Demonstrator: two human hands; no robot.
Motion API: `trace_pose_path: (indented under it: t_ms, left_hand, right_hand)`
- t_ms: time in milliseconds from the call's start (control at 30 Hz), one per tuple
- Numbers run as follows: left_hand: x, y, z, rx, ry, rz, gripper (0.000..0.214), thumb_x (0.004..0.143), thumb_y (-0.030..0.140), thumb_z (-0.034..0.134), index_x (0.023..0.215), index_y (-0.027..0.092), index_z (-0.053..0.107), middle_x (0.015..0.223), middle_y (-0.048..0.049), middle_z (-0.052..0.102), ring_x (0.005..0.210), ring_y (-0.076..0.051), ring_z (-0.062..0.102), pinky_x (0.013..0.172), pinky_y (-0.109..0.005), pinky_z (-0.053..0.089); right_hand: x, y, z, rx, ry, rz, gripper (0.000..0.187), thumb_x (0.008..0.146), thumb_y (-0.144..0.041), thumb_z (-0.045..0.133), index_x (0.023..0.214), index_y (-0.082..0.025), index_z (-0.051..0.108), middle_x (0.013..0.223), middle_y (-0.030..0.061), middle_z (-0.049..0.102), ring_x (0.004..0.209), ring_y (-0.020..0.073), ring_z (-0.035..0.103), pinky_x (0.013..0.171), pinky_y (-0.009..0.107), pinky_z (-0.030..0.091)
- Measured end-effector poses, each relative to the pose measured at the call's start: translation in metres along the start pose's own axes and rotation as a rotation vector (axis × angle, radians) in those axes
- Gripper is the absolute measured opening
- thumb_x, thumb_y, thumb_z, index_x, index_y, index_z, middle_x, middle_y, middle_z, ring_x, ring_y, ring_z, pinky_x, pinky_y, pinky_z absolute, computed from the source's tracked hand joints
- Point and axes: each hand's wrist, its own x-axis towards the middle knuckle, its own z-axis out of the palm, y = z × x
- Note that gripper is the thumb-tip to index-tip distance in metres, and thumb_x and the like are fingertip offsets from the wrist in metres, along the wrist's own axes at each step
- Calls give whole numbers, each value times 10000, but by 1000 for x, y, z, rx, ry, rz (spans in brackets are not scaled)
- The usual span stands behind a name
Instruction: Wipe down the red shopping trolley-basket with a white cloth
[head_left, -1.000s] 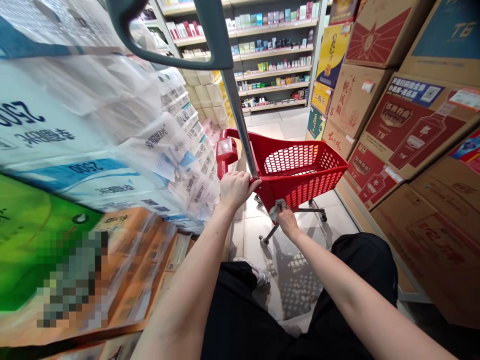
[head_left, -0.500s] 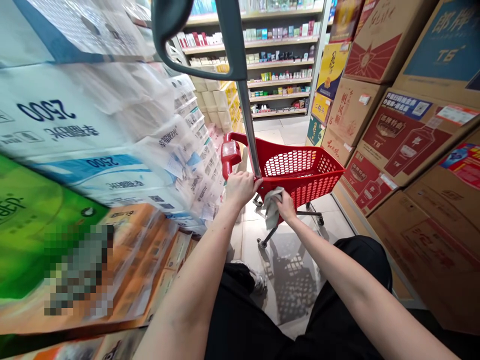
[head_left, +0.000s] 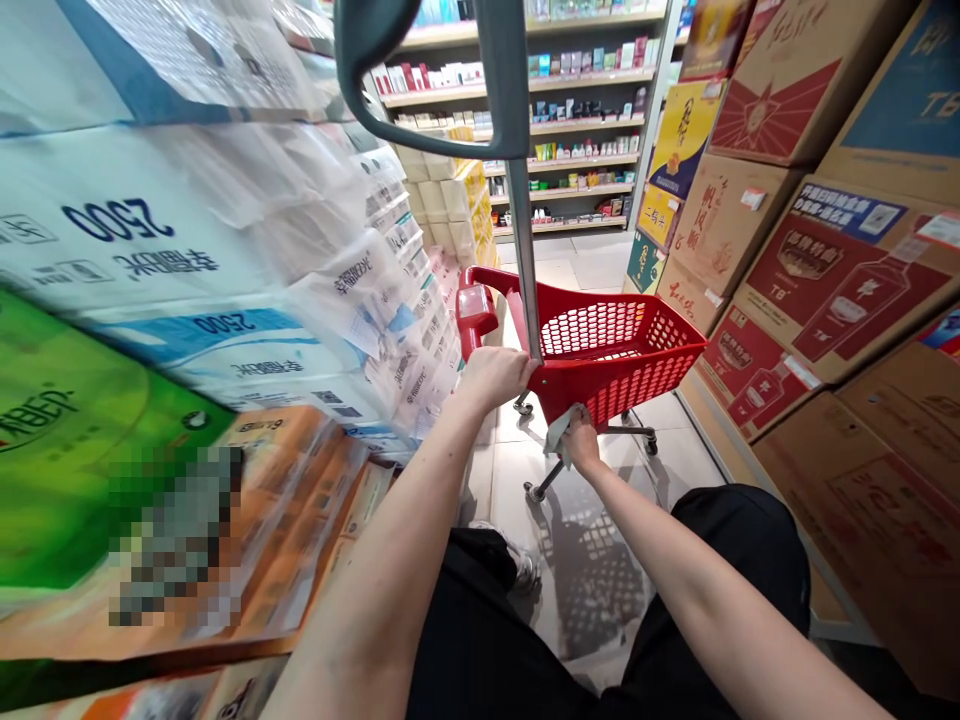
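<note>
A red shopping cart [head_left: 622,345] with a perforated basket stands before me, its grey metal frame on small wheels. At the cart's near end, my left hand [head_left: 499,377] is closed round the red edge beside the grey upright post [head_left: 527,260]. Lower down, my right hand [head_left: 583,440] grips a pale grey cleaning cloth [head_left: 556,433], held against the underside of the basket's near end. Above the cart, a dark grey loop handle [head_left: 442,140] tops the post.
Wrapped white paper packs [head_left: 150,230] are stacked along the left, with green and orange packs below. Cardboard cartons [head_left: 810,250] line the right side. Shelves of small goods [head_left: 585,130] stand beyond the cart. My knees are either side of the tiled floor [head_left: 502,480].
My right hand has moved down with the cloth, from the cart's near side to lower under the basket. My left hand keeps its hold; the whole view has shifted slightly.
</note>
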Motion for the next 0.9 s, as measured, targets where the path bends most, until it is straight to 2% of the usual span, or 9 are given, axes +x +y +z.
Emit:
trace_pose_path:
  t_ms: [133,233,400,467,533,600,667,767,900]
  left_hand:
    - [2,5,-1,-26,-9,-2,532,928,487,280,789,175,687,828,-110,699,784,-235,645,627,-314,374]
    - [2,10,1,-42,-8,-24,501,924,467,303,809,167,688,824,-103,699,786,-221,637,649,-313,389]
    - [0,14,0,-57,114,64,425,914,405,380,769,166,700,819,-103,701,891,-224,598,833,-367,400]
    - [-2,14,-1,-60,119,74,434,919,406,373,769,161,698,815,-104,702,883,-225,599,861,-382,392]
    - [-6,15,-2,-70,76,26,462,928,427,339,806,154,691,840,-110,702,838,-224,616,798,-369,409]
    - [-10,17,-4,-79,25,-25,482,935,442,308,845,151,682,871,-116,700,817,-227,631,721,-343,413]
    - [-13,19,-6,-81,-7,-46,489,938,445,290,861,151,673,880,-117,696,819,-232,641,683,-327,406]
    - [-17,25,-10,-80,-35,-44,483,942,427,277,862,148,663,866,-114,693,808,-233,647,660,-316,398]
    - [-18,29,-13,-81,-46,-59,476,942,421,276,872,145,658,881,-116,692,811,-233,649,665,-314,399]
  right_hand:
    - [-3,1,8,46,22,112,479,707,-175,561,1143,9,486,1165,260,540,1050,297,567,853,349,461]
    - [5,-14,-6,138,123,131,397,718,-237,572,1068,-60,519,1109,207,557,1013,294,568,850,375,459]
    - [23,-51,-40,267,340,56,345,739,-319,594,1027,-157,496,1168,161,507,1037,274,529,879,390,434]
    - [25,-58,-44,291,349,32,345,743,-325,592,1031,-172,482,1172,154,498,1017,269,528,865,395,435]
    - [20,-55,-38,302,354,19,336,741,-319,589,1026,-171,490,1207,168,477,1050,280,510,884,406,423]
    - [10,-44,-24,299,331,31,303,733,-292,585,996,-156,522,1218,196,474,1098,298,485,916,407,403]
    - [-4,-28,-6,272,230,103,251,717,-242,568,942,-130,559,1154,220,517,1071,307,508,902,392,409]
    - [-21,-8,17,222,52,260,227,687,-179,520,880,-88,595,1002,239,589,898,310,587,784,389,452]
    - [-26,3,29,247,-13,326,204,675,-185,504,816,-90,617,876,238,631,785,322,613,667,382,460]
